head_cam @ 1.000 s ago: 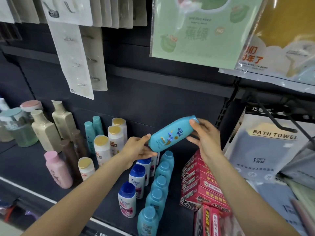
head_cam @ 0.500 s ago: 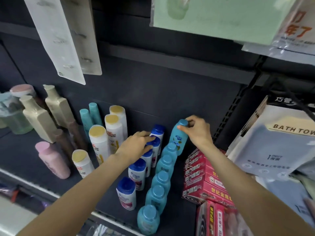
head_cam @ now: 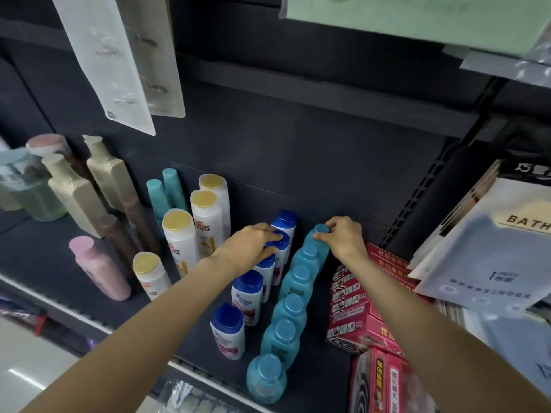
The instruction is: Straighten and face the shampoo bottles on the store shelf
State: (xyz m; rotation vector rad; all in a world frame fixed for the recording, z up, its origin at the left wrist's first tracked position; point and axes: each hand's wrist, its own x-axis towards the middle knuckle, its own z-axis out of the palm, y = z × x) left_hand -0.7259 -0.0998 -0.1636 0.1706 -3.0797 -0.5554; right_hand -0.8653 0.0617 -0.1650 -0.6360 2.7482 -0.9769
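Teal plastic shampoo bottle [head_cam: 316, 242] with the round teal cap, which I held tilted in the air between both hands a second ago, now stands upright at the back of the dark shelf [head_cam: 53, 257], at the far end of the row of teal bottles [head_cam: 290, 311] running toward the shelf's front edge. My right hand [head_cam: 343, 238] has come down with it; thumb and fingertips pinch its cap from the right side. My left hand [head_cam: 249, 247] has let go of it and moved over to the neighbouring row of white bottles with blue caps [head_cam: 247, 293], where its curled fingers grip the cap of the second bottle from the back wall. The teal bottle sits just right of that row, touching the next teal bottle in front of it. Red cardboard boxes [head_cam: 366, 308] lie just right of the teal row, near the shelf's right end.
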